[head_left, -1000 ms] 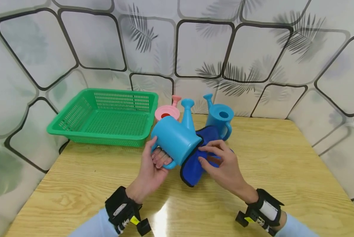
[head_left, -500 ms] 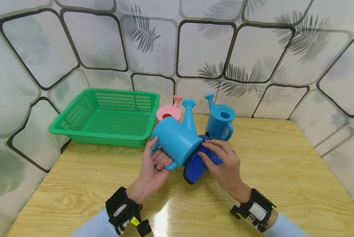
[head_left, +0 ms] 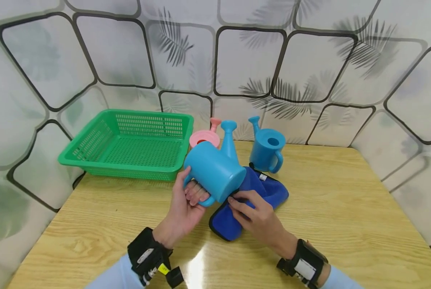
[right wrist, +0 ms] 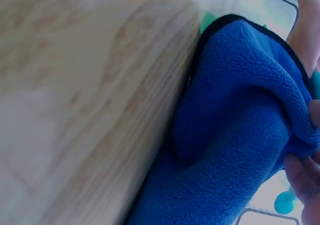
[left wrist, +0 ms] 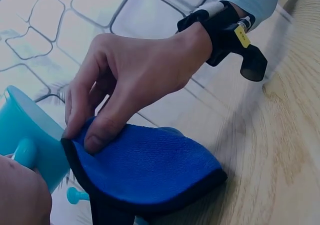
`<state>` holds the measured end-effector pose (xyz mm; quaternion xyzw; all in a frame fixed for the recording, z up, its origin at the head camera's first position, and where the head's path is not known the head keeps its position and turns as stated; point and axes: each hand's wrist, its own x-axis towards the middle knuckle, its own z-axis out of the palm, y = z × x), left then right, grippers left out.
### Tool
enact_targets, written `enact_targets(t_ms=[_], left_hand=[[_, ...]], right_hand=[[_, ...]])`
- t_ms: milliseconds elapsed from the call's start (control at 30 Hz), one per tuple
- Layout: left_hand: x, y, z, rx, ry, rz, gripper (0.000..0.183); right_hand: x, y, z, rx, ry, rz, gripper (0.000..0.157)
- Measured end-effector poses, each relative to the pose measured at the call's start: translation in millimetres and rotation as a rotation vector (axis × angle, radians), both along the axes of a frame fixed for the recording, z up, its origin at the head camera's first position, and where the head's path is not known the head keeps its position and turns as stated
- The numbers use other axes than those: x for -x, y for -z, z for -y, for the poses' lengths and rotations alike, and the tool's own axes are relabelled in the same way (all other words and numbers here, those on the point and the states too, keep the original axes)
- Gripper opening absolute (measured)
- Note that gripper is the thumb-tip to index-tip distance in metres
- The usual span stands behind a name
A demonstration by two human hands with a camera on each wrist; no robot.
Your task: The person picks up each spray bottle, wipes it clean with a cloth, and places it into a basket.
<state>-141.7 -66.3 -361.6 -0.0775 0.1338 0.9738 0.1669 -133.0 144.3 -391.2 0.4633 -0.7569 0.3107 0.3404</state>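
Observation:
My left hand (head_left: 184, 214) grips the handle of a light blue watering can (head_left: 213, 170), which is tipped on its side above the table with its spout pointing up and away. In my right hand (head_left: 260, 220), thumb and fingers pinch a blue cloth (head_left: 227, 224) with black edging, right at the can's base. Seen from the left wrist, the pinched cloth (left wrist: 150, 165) hangs from the right hand's fingertips beside the can (left wrist: 42, 140). From the right wrist, the cloth (right wrist: 240, 120) shows a fleecy surface with folds, its lower part near the tabletop.
A green perforated basket (head_left: 125, 170) stands at the back left. Close to it is a pink watering can (head_left: 205, 136), partly behind the held can. Another blue watering can (head_left: 267, 150) stands upright behind the cloth. The wooden table (head_left: 345, 208) meets a patterned wall covering.
My right hand has moved left and down along the can's base with the cloth, uncovering a white tag on it. The left hand and the held watering can have stayed nearly still.

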Motion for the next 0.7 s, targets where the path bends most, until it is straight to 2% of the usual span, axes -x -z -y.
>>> enact_targets(t_ms=[200,400,567,633,700], left_hand=[[0.6,1.1,0.0,-0.002,0.022,-0.019,0.053],[-0.3,1.8,-0.3,-0.004,0.044,-0.033,0.053],[-2.6,2.9,3.2,0.012,0.084,-0.089,0.052],[-3.5,6.0,5.7,0.034,0.112,-0.145,0.051],[-4.3,10.1,8.4,0.094,0.138,-0.218,0.05]], right_hand=[[-0.9,1.9,-3.3,-0.078,-0.021,-0.023,0.022],[0.8,-0.8,-9.5,-0.046,0.014,-0.015,0.022],[7.4,-5.0,-23.1,0.012,0.127,-0.036,0.016],[10.2,-7.4,-31.9,0.06,0.207,-0.011,0.016],[13.3,-10.5,-42.2,0.124,0.293,0.029,0.017]])
